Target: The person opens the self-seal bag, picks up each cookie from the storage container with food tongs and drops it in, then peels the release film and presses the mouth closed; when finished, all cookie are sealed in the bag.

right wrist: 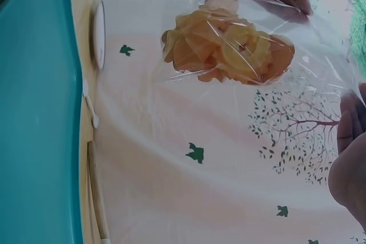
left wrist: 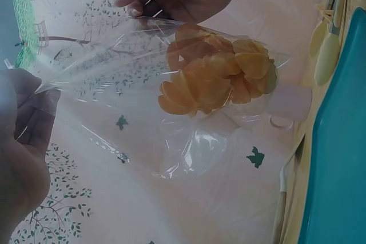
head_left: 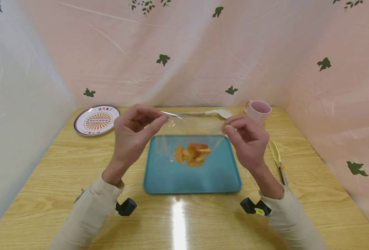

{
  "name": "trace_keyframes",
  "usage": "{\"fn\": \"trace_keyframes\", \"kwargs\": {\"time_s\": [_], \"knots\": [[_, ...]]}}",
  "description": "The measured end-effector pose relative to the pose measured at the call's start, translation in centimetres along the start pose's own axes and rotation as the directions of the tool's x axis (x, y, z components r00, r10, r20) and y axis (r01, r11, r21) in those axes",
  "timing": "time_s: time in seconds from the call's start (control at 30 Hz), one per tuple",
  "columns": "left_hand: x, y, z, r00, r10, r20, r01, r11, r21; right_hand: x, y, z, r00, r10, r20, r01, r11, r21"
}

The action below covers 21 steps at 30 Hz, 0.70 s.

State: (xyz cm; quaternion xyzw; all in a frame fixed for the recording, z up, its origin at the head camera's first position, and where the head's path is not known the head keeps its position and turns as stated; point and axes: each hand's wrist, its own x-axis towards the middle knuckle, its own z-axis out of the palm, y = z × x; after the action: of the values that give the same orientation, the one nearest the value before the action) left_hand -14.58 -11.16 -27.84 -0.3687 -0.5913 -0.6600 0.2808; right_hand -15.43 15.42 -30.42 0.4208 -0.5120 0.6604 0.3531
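Note:
A clear plastic bag (head_left: 192,126) hangs in the air over a blue tray (head_left: 192,180). Orange, curved chip-like pieces (left wrist: 217,78) lie bunched in its lower part. My left hand (head_left: 134,132) pinches one upper corner between thumb and fingers. At the opposite upper corner, my right hand (head_left: 248,139) pinches the film in the same manner. The bag's top edge is stretched between both hands. In the right wrist view the chip-like pieces (right wrist: 229,47) show through the clear film, apart from the tray.
A patterned plate (head_left: 97,120) lies at the back left. Behind the tray lies a white-headed utensil (head_left: 223,113). A pink mug (head_left: 259,107) stands at the back right, with yellow-tipped tongs (head_left: 276,156) nearer on the right. Printed cloth walls enclose the wooden table (head_left: 56,184).

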Motion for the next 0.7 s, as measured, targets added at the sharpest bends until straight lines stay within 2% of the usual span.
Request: {"fn": "trace_keyframes", "kwargs": {"time_s": [0.1, 0.23, 0.5, 0.7], "knots": [[0.06, -0.04, 0.01, 1.000, 0.012, 0.024, -0.012, 1.000, 0.017, 0.05, -0.17, 0.28, 0.999, 0.039, -0.021, -0.039, 0.999, -0.008], [0.10, -0.10, -0.03, 0.999, 0.027, 0.037, -0.027, 1.000, 0.007, -0.03, -0.38, 0.48, 0.996, 0.084, -0.010, -0.084, 0.996, -0.026], [0.14, -0.07, -0.28, 0.999, 0.030, 0.037, -0.031, 0.999, 0.022, 0.02, -0.45, 0.56, 0.995, 0.096, 0.024, -0.096, 0.995, 0.005], [0.12, -0.04, -0.60, 0.998, 0.035, 0.046, -0.037, 0.998, 0.058, 0.39, -0.59, -0.12, 0.988, 0.120, 0.100, -0.099, 0.977, -0.191]]}}
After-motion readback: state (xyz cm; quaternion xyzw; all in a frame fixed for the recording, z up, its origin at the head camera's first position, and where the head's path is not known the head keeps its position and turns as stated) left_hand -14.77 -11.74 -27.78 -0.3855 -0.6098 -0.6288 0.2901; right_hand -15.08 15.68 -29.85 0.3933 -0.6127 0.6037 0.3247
